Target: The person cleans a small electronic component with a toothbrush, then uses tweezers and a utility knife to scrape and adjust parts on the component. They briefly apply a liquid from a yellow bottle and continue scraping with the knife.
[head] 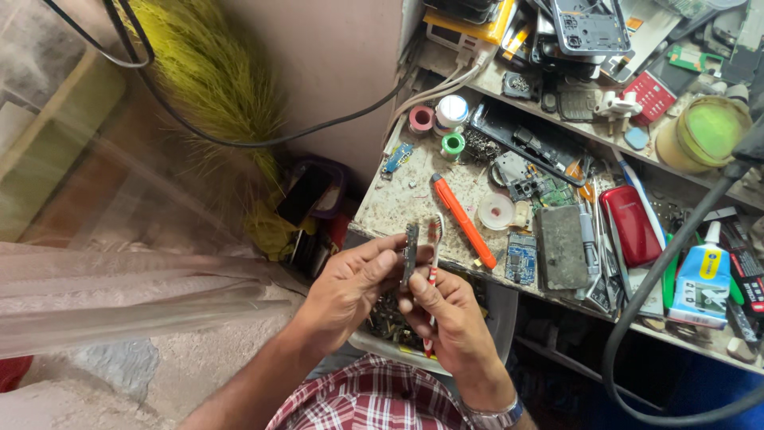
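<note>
Holding a small circuit board edge-on just off the front edge of the workbench, above a tray of loose parts. Pinched upright in left hand, thumb and fingers clamped on its lower half, upper half exposed. Right hand closed around a red-and-white toothbrush, thumb pressing on the handle, bristle head raised just beside the board's top, close to touching; contact itself not resolvable.

Progress, judged from pose only: board out and in hand, brush at the board, so cleaning looks under way rather than finished. No way to tell how clean the board face is, being edge-on and too small.

Nearest on the bench: orange utility knife lying diagonally just right of the brush head, a second small blue board beyond it, grey flat block next. Farther out: red phone, glue bottle at right, spools of solder wire at the back. Thick black cable looping down across the right side.
</note>
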